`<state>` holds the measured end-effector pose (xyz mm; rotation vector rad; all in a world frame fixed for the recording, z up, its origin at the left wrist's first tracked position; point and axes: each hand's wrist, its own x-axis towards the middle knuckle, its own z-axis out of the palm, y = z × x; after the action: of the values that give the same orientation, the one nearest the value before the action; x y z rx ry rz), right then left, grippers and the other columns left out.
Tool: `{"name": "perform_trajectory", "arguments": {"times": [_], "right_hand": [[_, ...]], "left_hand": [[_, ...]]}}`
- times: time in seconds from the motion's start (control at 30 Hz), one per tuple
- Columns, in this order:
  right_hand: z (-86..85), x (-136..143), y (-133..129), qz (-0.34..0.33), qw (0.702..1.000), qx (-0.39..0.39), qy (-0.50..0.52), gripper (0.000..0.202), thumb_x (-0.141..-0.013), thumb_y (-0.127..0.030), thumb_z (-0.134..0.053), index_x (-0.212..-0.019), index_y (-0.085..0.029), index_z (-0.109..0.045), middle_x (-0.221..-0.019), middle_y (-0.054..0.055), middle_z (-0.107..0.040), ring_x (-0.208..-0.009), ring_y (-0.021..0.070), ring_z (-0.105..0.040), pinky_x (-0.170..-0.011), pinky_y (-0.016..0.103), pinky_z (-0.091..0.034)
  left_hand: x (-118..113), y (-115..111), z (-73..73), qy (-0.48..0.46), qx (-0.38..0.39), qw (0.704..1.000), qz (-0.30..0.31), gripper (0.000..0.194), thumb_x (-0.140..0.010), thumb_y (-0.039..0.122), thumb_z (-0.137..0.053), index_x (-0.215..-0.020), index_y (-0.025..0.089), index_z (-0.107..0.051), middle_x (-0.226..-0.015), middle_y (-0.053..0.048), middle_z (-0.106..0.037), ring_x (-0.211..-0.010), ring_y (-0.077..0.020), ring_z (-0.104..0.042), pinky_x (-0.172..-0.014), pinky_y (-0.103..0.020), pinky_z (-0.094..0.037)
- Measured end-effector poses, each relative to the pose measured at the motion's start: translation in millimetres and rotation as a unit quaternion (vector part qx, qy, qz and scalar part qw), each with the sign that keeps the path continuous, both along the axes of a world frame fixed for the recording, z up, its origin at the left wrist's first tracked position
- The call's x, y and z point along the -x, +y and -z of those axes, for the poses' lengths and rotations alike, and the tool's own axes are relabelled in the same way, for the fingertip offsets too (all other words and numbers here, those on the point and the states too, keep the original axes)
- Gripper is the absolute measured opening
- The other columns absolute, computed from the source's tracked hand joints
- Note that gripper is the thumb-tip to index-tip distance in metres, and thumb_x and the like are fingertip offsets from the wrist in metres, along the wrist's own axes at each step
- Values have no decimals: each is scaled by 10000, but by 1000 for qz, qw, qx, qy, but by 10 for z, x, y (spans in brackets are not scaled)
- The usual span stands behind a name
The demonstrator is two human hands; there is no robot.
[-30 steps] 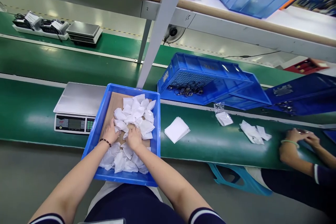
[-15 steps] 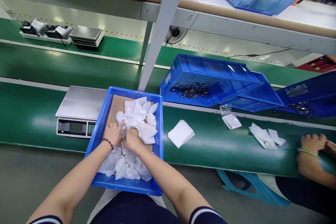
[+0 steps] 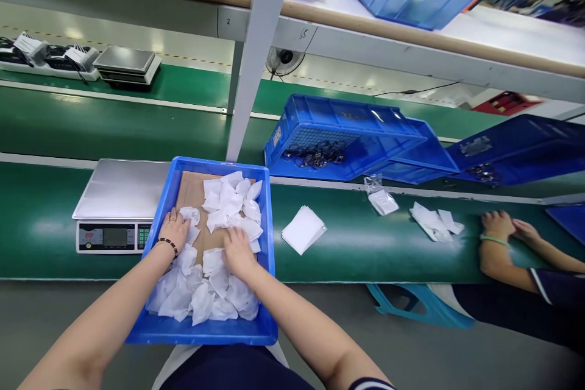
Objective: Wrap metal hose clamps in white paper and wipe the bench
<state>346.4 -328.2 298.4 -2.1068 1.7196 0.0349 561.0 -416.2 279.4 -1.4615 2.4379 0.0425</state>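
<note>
Both hands are spreading apart compared with half a second ago, when they were meeting at the middle of the pile. The left hand [image 3: 173, 230] is now sitting at the left wall of the blue bin [image 3: 269, 237], its fingers curling loosely over one white pouch [image 3: 189, 215]; whether they are actually pinching it cannot be told. The right hand [image 3: 237, 251] is lying palm-down, fingers flat and slightly spread, pressing on the white pouches [image 3: 231, 201] at the centre of the bin. This separation is suggesting that the pile is being sorted or divided, with a bare patch of brown cardboard liner [image 3: 188, 186] showing between the heaps. A weighing scale [image 3: 116, 186] is standing just beside the bin at centre left. At the right of the frame, a co-worker's hands [image 3: 505, 228] are resting on the green conveyor belt [image 3: 356, 250] near loose white pouches [image 3: 434, 222].
</note>
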Motion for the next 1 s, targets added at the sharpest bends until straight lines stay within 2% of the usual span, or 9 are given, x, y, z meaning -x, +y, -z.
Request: {"name": "perform_trajectory", "arguments": {"times": [0.1, 0.2, 0.33, 0.53, 0.7, 0.8, 0.83, 0.9, 1.0], "right_hand": [[-58, 180, -140, 72, 991, 4, 108, 459, -839, -160, -457, -1263, 15, -489, -1266, 286, -489, -1222, 354, -408, -1071, 528, -222], [-50, 230, -88, 70, 987, -31, 144, 380, -833, -118, -447, -1181, 0, -545, -1125, 258, -553, -1100, 333, -481, -972, 488, -351], [-8, 212, 137, 80, 987, -90, 108, 413, -763, -102, -542, -1171, -33, -553, -1121, 220, -539, -1084, 325, -478, -847, 395, -445], [57, 293, 215, 97, 979, -177, -9, 327, -759, -151, -552, -1076, -145, -630, -1339, 144, -396, -1182, 233, -469, -983, 309, -373], [25, 310, 186, 22, 964, -265, -33, 246, -680, -247, -657, -915, -176, -674, -1206, 102, -540, -1066, 241, -561, -874, 297, -435], [-25, 289, 122, -18, 947, -319, -44, 253, -652, -317, -699, -872, -194, -669, -1063, 74, -628, -931, 228, -618, -758, 287, -464], [-34, 282, 74, -11, 946, -320, -46, 292, -663, -350, -694, -908, -196, -658, -1021, 69, -642, -899, 222, -626, -734, 285, -466], [-25, 272, -64, 46, 963, -260, -50, 379, -714, -395, -648, -1029, -188, -611, -1021, 75, -643, -927, 220, -619, -749, 290, -467], [52, 259, -312, 160, 979, -120, -44, 404, -807, -330, -527, -1173, -158, -514, -1267, 125, -524, -1074, 204, -568, -836, 293, -453]], "left_hand": [[60, -39, -5, -1, 15, 1000, -1, 390, -903, 121, -331, -1117, 102, -658, -1319, -222, -491, -1352, -383, -298, -1066, -508, -252], [59, -52, 7, -3, 23, 1000, -2, 394, -899, 116, -329, -1118, 78, -654, -1361, -227, -452, -1355, -395, -284, -1075, -504, -244], [18, -36, 24, -5, 30, 1000, 1, 399, -888, 107, -331, -1136, 55, -639, -1378, -227, -434, -1359, -392, -278, -1094, -482, -230], [7, -49, 56, 8, 31, 999, -2, 406, -883, 103, -320, -1137, 38, -631, -1381, -231, -427, -1353, -388, -291, -1105, -475, -226], [50, 17, 9, 24, 35, 999, -26, 417, -856, 88, -352, -1199, 40, -583, -1432, -214, -371, -1352, -394, -287, -1083, -480, -279], [221, 94, -60, 96, 25, 995, -27, 475, -814, 86, -401, -1274, 56, -517, -1488, -189, -287, -1385, -396, -202, -1100, -499, -252], [309, 111, -71, 133, 7, 991, -16, 487, -803, 93, -416, -1281, 63, -507, -1479, -180, -305, -1394, -370, -192, -1122, -482, -229], [517, 115, -51, 189, -42, 981, 10, 471, -792, 123, -447, -1255, 85, -522, -1398, -163, -421, -1362, -304, -288, -1127, -419, -257], [811, 65, 73, 195, -86, 977, 13, 478, -775, 168, -496, -1251, 128, -521, -1303, -138, -516, -1228, -266, -454, -1032, -386, -388]]}}
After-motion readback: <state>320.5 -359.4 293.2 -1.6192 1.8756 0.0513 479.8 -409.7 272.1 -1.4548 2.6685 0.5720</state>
